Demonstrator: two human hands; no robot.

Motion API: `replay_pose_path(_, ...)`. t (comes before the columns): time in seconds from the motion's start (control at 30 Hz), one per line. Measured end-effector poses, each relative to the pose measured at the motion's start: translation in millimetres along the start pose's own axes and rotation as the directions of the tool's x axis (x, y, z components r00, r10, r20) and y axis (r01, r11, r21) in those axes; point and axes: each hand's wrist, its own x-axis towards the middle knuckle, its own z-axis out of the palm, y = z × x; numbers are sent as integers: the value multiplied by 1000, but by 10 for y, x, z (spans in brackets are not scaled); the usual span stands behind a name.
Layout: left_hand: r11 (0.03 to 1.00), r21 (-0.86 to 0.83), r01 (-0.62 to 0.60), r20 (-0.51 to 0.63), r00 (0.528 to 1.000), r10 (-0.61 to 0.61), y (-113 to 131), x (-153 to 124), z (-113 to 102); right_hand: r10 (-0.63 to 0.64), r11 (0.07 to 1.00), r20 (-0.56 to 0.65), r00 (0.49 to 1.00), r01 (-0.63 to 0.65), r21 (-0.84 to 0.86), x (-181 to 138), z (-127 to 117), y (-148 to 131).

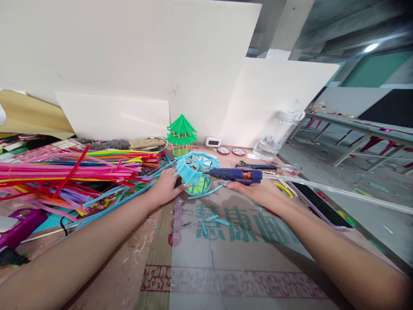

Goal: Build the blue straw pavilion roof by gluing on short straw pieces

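My right hand is closed around a blue hot glue gun, whose nozzle points left at a light blue straw model shaped like a round roof. A long clear glue stick trails from the gun's back to the right. My left hand grips the left side of the straw model, fingers curled on its fringe of cut straws. Under the model lies a green disc. Short blue straw pieces lie on the cardboard between my arms.
A pile of coloured straws covers the left of the table. A green straw pagoda, a small clock, two red-rimmed lids and a tipped plastic jar stand at the back. A purple tool lies far left, a phone at right.
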Motion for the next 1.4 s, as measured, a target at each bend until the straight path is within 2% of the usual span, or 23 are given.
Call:
replay_pose_path(0.4,999,32,-4,8,1000,3,6,-3,0,25,997,83,996,-19,-80,-10,-51,-75)
replay_pose_path(0.53,999,40,-6,-2,1000,6,0,-6,7,26,994,62,998,-19,-107,-10,-37,-62)
replay_pose_path(0.73,999,52,-17,8,1000,17,-3,-6,9,23,999,71,997,-20,-40,-12,-22,-42)
replay_pose_path(0.93,997,74,-9,-9,1000,9,-4,-10,16,47,997,37,998,-44,-65,-23,-16,-56)
replay_pose_path(1.13,999,35,-9,-14,1000,10,6,-9,7,42,995,60,997,-37,-88,-23,-13,-79)
replay_pose_path(1.4,998,57,-4,14,1000,3,1,-4,4,36,998,39,999,-34,-45,-6,-14,-46)
